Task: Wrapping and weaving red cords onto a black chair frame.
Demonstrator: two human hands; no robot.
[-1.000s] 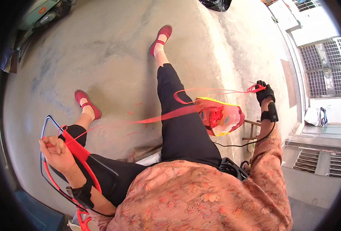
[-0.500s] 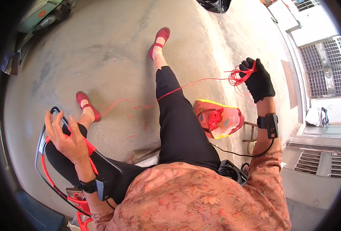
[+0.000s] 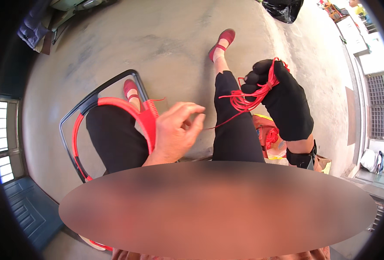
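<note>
Cord bundle (image 3: pixel 270 84) right of frame (image 3: pixel 148 123), bag (image 3: pixel 265 123) beside right leg (image 3: pixel 237 141).

We count one bare left hand (image 3: pixel 177 131), one gloved right hand (image 3: pixel 286 103), one bundle of red cord (image 3: pixel 249 102), one red-and-black frame (image 3: pixel 147 125), two red shoes (image 3: pixel 223 43) on the floor (image 3: pixel 166 56), one black plastic bag (image 3: pixel 284 9) toward the floor's far edge, and one red-and-yellow bag (image 3: pixel 265 122) (its red contents (image 3: pixel 271 137) we cannot count).

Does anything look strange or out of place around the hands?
Yes: the right hand, holding red strands, wears a black glove, while the left hand is bare. This uneven pair looks odd; nothing else stands out.
</note>
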